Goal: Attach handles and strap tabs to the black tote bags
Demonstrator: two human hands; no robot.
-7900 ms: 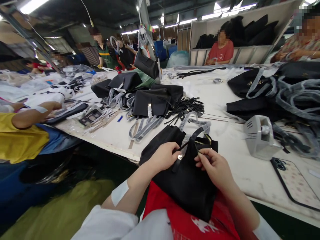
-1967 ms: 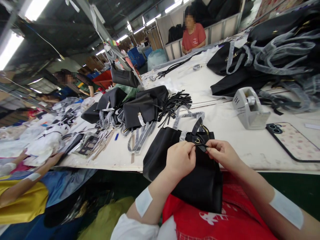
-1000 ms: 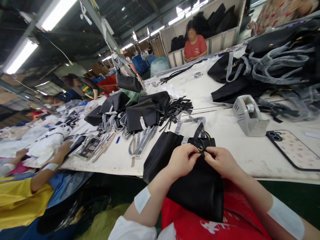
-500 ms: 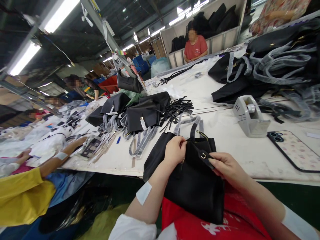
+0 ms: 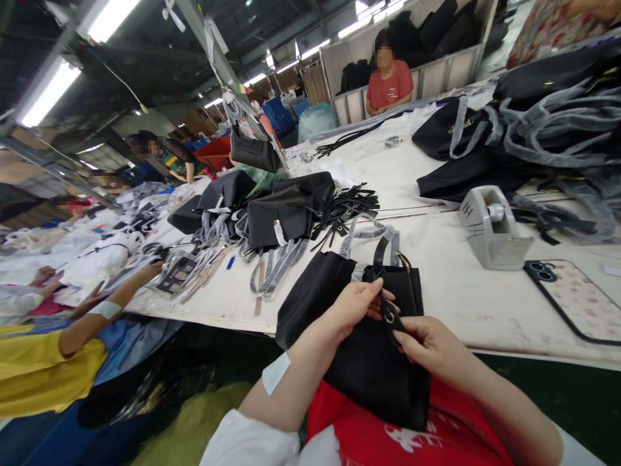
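Observation:
A black handbag leans from the table edge down onto my lap, its opening facing up and away from me. A narrow black strap with a gold-coloured ring hangs over its front. My left hand pinches the upper part of this strap near the bag's rim. Lower down, my right hand grips the strap's wider end between thumb and fingers. Behind the rim, the bag's handle stands up, and wrapped straps lie on the table beyond.
A grey tape dispenser and a phone lie to the right. Black bags and a pile of black tassels are ahead. More bags are stacked at back right. A co-worker in yellow sits at left.
My left hand has shifted from the bag's rim onto the strap, its fingers now under it. My right hand has moved slightly down, and the strap hangs more upright.

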